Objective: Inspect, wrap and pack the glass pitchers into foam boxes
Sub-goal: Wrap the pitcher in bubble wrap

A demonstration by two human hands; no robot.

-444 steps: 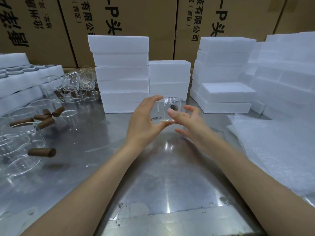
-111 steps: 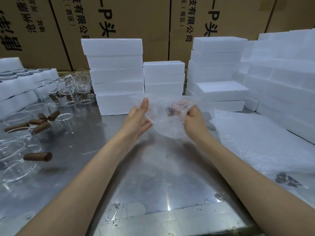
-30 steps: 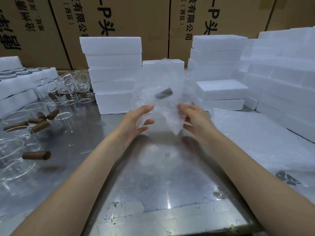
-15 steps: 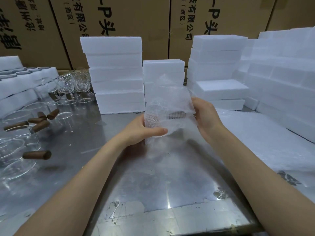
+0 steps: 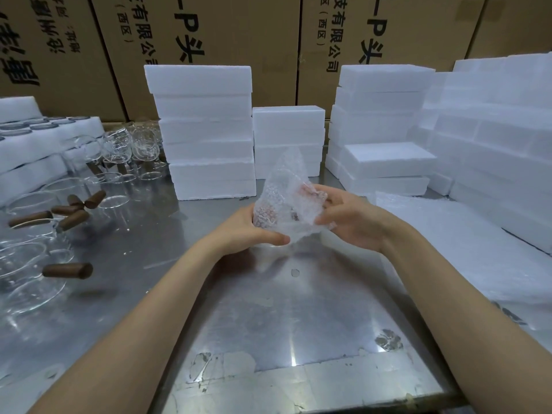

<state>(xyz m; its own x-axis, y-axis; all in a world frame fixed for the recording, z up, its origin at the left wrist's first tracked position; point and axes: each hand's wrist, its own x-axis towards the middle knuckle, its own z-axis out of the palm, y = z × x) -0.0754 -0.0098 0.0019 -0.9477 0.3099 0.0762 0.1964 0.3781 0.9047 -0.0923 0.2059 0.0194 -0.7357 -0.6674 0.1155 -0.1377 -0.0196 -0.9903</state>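
Head view, left to right: unwrapped glass pitchers (image 5: 33, 264) with brown handles lie on the steel surface (image 5: 268, 324) at the far left, untouched since the earlier frames; the left hand (image 5: 248, 231) now cups the bundle from below, its fingers curled under it, where half a second ago it gripped the side; the pitcher in bubble wrap (image 5: 286, 204) is held above the surface between both hands, and the sheet that stood open a second ago is folded close around it, one corner still sticking up; the right hand (image 5: 349, 222) pinches the loose wrap against the bundle's right side, fingers clamped on it; I judge wrapping nearly done, with a foam box (image 5: 388, 162) from the stacks behind and right the likely next need
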